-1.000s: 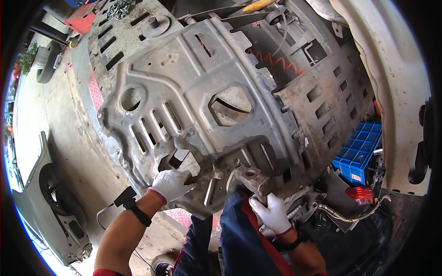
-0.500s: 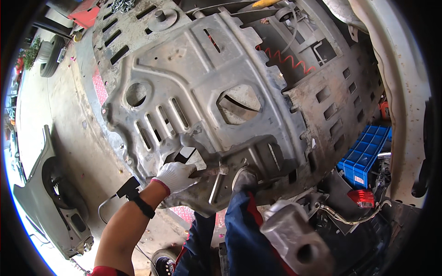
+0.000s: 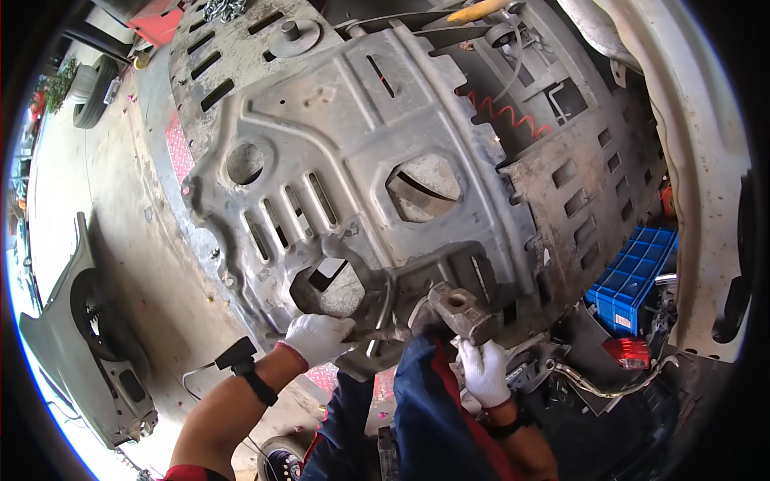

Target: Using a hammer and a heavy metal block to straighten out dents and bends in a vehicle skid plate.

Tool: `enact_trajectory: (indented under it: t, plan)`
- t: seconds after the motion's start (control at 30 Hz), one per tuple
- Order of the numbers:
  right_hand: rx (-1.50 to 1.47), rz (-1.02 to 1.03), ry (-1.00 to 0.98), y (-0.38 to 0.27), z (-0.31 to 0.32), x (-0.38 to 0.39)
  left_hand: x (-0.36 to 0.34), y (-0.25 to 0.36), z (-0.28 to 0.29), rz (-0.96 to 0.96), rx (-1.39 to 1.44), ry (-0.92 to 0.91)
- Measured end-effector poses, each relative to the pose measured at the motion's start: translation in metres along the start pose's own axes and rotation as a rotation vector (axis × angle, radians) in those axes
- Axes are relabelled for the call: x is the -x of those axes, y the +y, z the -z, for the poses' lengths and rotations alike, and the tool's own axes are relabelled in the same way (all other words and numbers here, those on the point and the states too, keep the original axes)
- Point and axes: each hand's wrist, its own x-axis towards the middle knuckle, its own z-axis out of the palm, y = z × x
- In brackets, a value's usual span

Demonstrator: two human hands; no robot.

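Note:
A large grey pressed-metal plate [image 3: 321, 132] with ribs, slots and cut-outs lies in front of me. My left hand [image 3: 319, 338], in a white glove, is closed around a rusty metal bar [image 3: 373, 334] with a thicker end, held low over the plate's near edge. My right hand [image 3: 484, 373], also gloved, grips a hammer whose heavy worn steel head [image 3: 461, 311] is over the near part of the plate, just right of my shoe. Most of its handle is hidden by the hand. My leg in blue trousers [image 3: 437, 401] reaches to the plate.
The plate lies on a slotted steel platform [image 3: 553, 192] with a red coiled hose [image 3: 513, 120]. At right stand a blue crate [image 3: 634, 268], a red tail lamp [image 3: 627, 353] and a pale body panel [image 3: 682, 144]. A grey fender [image 3: 60, 321] lies on the floor at left.
The hammer has swung from beside my right leg at lower right up to over the plate, bringing my right hand into clear view. My left hand and the bar have shifted slightly nearer and right.

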Motion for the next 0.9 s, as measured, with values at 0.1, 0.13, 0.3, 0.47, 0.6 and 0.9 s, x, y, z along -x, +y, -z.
enact_trajectory:
  t: [0.1,0.13,0.3,0.47,0.6,0.9]
  plan:
    - [-0.094,-0.088,0.002,-0.007,-0.002,0.003,-0.007,-0.013,0.005,0.041,0.007,0.028]
    - [-0.167,-0.113,0.005,-0.010,-0.003,0.005,-0.011,-0.018,0.006,0.044,0.010,0.043]
    - [-0.800,-0.269,0.039,0.002,-0.006,0.022,-0.020,-0.039,0.000,-0.002,-0.035,0.073]
    - [0.219,0.364,-0.156,-0.029,-0.004,0.008,-0.027,-0.041,-0.003,-0.021,-0.041,0.092]
    - [0.485,0.263,-0.150,0.001,-0.038,-0.020,-0.031,-0.036,0.015,0.008,-0.059,0.047]
    - [0.105,0.012,-0.111,0.004,-0.037,-0.008,0.000,-0.023,-0.031,0.062,0.212,0.152]
